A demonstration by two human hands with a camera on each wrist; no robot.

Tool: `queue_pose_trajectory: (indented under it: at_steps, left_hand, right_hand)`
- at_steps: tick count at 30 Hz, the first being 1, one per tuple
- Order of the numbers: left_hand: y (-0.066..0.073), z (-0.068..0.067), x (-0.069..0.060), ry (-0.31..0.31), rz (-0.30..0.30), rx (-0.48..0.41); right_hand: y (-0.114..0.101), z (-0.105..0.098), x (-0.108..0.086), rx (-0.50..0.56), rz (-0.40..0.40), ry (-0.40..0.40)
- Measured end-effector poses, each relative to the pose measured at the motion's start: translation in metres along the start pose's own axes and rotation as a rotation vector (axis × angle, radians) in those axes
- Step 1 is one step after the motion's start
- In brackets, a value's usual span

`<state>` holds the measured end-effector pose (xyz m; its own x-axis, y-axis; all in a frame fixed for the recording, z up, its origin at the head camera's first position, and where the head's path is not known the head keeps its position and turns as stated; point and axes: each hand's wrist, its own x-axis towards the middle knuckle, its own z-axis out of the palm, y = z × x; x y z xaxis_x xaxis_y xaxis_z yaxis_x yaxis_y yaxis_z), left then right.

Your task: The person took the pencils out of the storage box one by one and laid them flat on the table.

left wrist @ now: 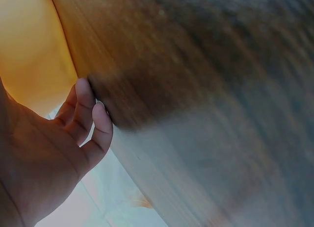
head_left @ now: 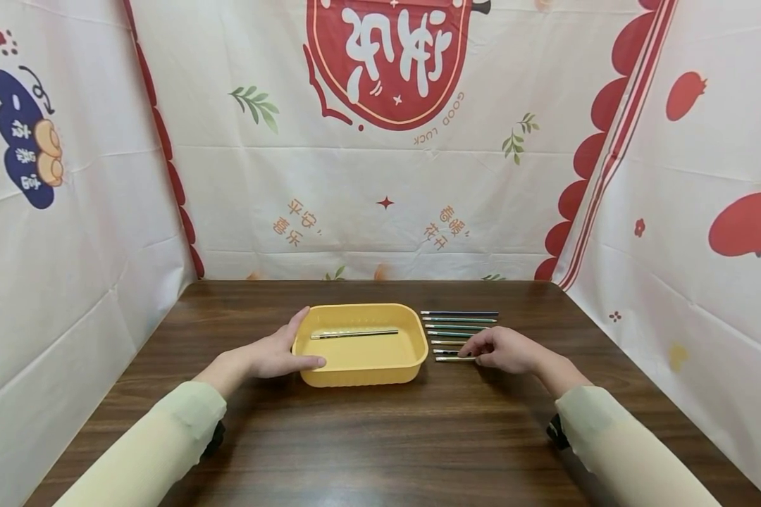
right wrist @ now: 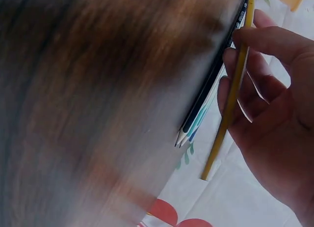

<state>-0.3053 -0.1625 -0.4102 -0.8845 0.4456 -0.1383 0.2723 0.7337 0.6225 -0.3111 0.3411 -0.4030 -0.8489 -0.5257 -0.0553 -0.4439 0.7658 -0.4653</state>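
Observation:
A shallow yellow plastic basket [head_left: 361, 377] stands on the table, with slim pencils [head_left: 354, 334] lying close together inside it. My left hand [head_left: 275, 355] grips the basket's left end, thumb over the front left rim and fingers at the back corner. In the left wrist view, the fingers [left wrist: 102, 121] bend against the basket's side [left wrist: 37, 45]. To the basket's right, my right hand [head_left: 510, 350] pinches a yellow pencil [right wrist: 230, 102] between thumb and fingers, at the near end of a row. Beyond it lie several other pencils [head_left: 459, 319], side by side; a black one [right wrist: 208, 87] is closest.
The brown wood-grain table [head_left: 380, 443] extends toward me in front of the basket. White printed cloth [head_left: 380, 183] hangs behind it and along both sides. Dark bands [head_left: 557, 431] show under the sleeves at both wrists.

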Motion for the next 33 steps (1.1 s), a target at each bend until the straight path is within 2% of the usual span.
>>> queue_pose_trajectory:
  at_steps: [4, 11, 26, 33]
  left_hand:
    - [-0.0003, 0.0003, 0.0008, -0.001, 0.002, 0.005]
    - [0.0002, 0.0008, -0.0004, -0.002, 0.0, 0.001]
    - [-0.0023, 0.001, 0.0009, 0.006, 0.006, -0.006]
    - [-0.0021, 0.0005, 0.0015, 0.008, 0.009, -0.006]
  right_hand:
    - [-0.0002, 0.0026, 0.0006, -0.026, -0.005, 0.006]
    - [-0.001, 0.0076, 0.0009, -0.047, -0.084, 0.025]
    - [-0.0067, 0.0076, 0.0012, -0.018, -0.023, 0.015]
    - [-0.0056, 0.0046, 0.0015, -0.043, -0.029, 0.022]
